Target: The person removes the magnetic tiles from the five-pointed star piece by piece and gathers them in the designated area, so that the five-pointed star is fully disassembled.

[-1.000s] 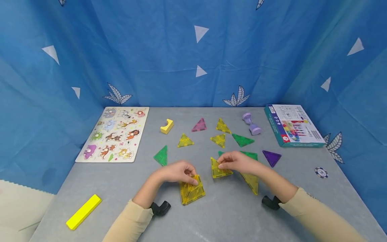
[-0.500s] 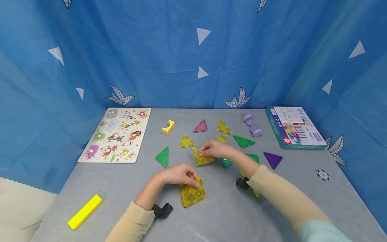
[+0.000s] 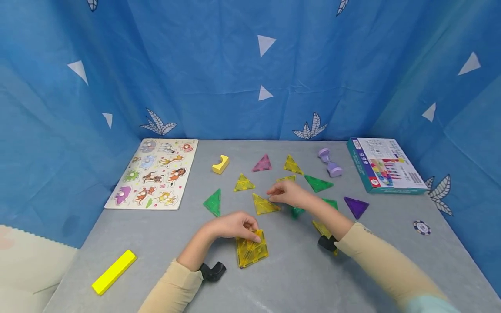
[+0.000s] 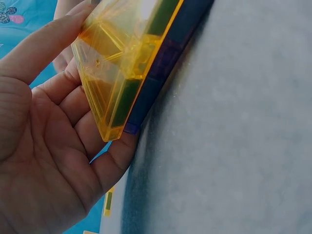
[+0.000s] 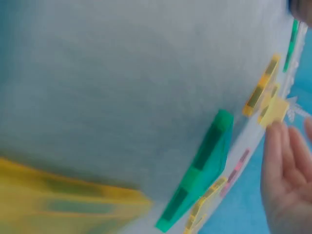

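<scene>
My left hand (image 3: 236,226) pinches a yellow see-through magnetic tile build (image 3: 252,251), square in outline from above, at the near middle of the table. In the left wrist view, the thumb lies along one side of this build (image 4: 114,63) and the fingers curl under its corner. Farther off, my right hand (image 3: 288,194) hovers with loosely bent fingers beside a yellow triangle tile (image 3: 264,205) lying on the table. Nothing shows between its fingers in the right wrist view, where the hand (image 5: 287,180) is at the right edge. Its forearm partly covers green tiles (image 3: 296,212) and a long yellow tile (image 3: 322,229).
Around the hands lie a green triangle (image 3: 213,203), a pink triangle (image 3: 262,163), a purple triangle (image 3: 356,207) and several other tiles. Also here are an animal puzzle board (image 3: 152,174), a teal box (image 3: 387,165), a purple hourglass (image 3: 330,162), a yellow bar (image 3: 114,272) and a poker chip (image 3: 422,227).
My right hand carried the yellow triangle tile left and away from me, set it down and let go, then drew slightly right. My left hand keeps its hold on the build, nearly still.
</scene>
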Demonstrator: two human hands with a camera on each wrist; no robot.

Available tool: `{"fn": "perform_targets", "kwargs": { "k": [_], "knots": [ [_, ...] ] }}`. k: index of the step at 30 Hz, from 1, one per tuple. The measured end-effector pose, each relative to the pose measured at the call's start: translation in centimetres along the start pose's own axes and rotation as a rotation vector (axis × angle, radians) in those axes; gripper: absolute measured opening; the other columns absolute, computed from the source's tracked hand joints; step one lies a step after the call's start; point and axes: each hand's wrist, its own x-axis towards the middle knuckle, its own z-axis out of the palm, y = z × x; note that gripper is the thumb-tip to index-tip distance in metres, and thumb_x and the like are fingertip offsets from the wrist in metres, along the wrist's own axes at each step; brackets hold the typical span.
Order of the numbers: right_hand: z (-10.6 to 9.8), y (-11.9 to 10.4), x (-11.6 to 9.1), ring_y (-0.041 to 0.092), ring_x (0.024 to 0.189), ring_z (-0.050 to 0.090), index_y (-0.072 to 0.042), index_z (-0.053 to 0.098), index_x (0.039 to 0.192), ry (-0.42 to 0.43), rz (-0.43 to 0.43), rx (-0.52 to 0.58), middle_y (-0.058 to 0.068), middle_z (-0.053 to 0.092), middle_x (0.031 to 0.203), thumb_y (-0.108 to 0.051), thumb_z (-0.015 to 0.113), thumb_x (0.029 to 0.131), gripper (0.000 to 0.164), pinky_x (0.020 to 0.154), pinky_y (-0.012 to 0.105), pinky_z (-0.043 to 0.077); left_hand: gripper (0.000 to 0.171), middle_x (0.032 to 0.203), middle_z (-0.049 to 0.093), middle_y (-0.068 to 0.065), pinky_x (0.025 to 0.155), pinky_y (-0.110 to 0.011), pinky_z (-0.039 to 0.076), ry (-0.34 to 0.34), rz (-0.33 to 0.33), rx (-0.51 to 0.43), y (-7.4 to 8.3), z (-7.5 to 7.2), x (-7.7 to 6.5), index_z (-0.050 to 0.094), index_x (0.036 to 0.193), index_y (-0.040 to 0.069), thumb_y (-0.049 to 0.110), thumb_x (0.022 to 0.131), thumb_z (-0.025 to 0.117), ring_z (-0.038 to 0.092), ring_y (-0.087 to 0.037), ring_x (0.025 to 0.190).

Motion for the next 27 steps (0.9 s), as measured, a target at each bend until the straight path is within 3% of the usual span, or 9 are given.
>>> {"fn": "perform_targets", "kwargs": {
  "k": [4, 8, 12, 16, 22, 27],
  "knots": [
    [1.5, 0.4, -2.6, 0.019, 0.082, 0.063, -0.001, 0.065, 0.112, -0.165, 0.014, 0.15, 0.006, 0.069, 0.093, -0.02, 0.067, 0.087, 0.031, 0.072, 0.037, 0.052, 0.021, 0.054, 0.037, 0.008, 0.048, -0.022, 0.03, -0.002, 0.003, 0.0, 0.0, 0.0, 0.1, 0.058, 0.07, 0.013, 0.023, 0.084, 0.071, 0.031, -0.006, 0.048],
    [4.1, 0.3, -4.0, 0.013, 0.077, 0.064, -0.005, 0.068, 0.103, -0.28, 0.002, 0.166, 0.001, 0.07, 0.087, -0.021, 0.073, 0.082, 0.026, 0.067, 0.029, 0.051, 0.018, 0.054, 0.038, 0.007, 0.047, -0.022, 0.03, 0.002, 0.016, -0.002, 0.0, 0.0, 0.1, 0.06, 0.072, 0.013, 0.022, 0.084, 0.071, 0.031, -0.006, 0.048],
    [5.7, -0.2, -4.3, 0.007, 0.058, 0.053, -0.01, 0.068, 0.082, -0.264, -0.035, 0.122, 0.003, 0.066, 0.071, -0.019, 0.073, 0.082, 0.01, 0.053, 0.022, 0.041, 0.014, 0.054, 0.04, 0.007, 0.047, -0.022, 0.031, 0.004, 0.028, -0.013, -0.1, 0.1, 0.2, 0.063, 0.075, 0.013, 0.021, 0.084, 0.071, 0.032, -0.005, 0.048],
    [6.3, -0.4, -4.1, 0.007, 0.049, 0.04, -0.008, 0.062, 0.07, -0.234, -0.051, 0.108, 0.009, 0.06, 0.06, -0.015, 0.071, 0.083, 0.018, 0.047, 0.021, 0.033, 0.015, 0.056, 0.039, 0.007, 0.049, -0.022, 0.03, -0.012, 0.039, -0.03, -0.2, -0.1, 0.0, 0.062, 0.077, 0.01, 0.02, 0.084, 0.07, 0.031, -0.006, 0.05],
    [5.9, 0.0, -4.2, 0.009, 0.056, 0.047, -0.006, 0.058, 0.073, -0.22, -0.082, 0.167, 0.006, 0.061, 0.065, -0.014, 0.068, 0.085, 0.018, 0.051, 0.021, 0.039, 0.012, 0.06, 0.041, 0.005, 0.054, -0.022, 0.033, -0.058, 0.0, -0.131, -0.8, -1.0, -0.8, 0.058, 0.079, 0.006, 0.008, 0.082, 0.07, 0.034, -0.007, 0.055],
    [4.0, 0.4, -4.7, 0.018, 0.06, 0.049, -0.003, 0.056, 0.075, -0.198, -0.134, 0.215, 0.01, 0.06, 0.07, -0.015, 0.065, 0.088, 0.02, 0.056, 0.029, 0.044, 0.018, 0.06, 0.04, 0.006, 0.056, -0.023, 0.034, -0.057, -0.002, -0.161, -1.4, -1.5, -1.1, 0.054, 0.075, 0.008, 0.006, 0.082, 0.07, 0.035, -0.007, 0.056]
  ]
}}
